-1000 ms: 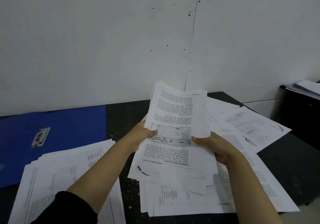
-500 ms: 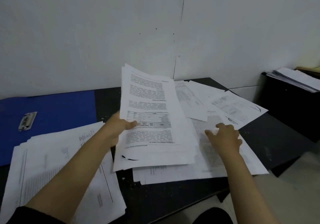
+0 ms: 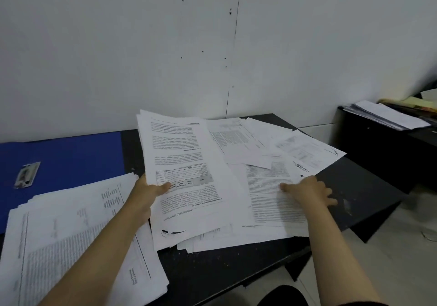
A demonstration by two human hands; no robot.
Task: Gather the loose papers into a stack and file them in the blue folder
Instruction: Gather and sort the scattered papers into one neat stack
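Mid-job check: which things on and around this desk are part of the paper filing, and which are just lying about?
Part of the job:
- held stack, gripped by the left hand
- loose sheets under the right hand
- pile at left
- blue folder

Lying about:
- paper heap on the side cabinet

Matt white printed papers [image 3: 189,163], smooth blue plastic-looking folder [image 3: 71,154], speckled black table [image 3: 236,265].

1 blue folder [image 3: 71,156], 2 hands, 3 paper piles, 1 black table [image 3: 359,187]
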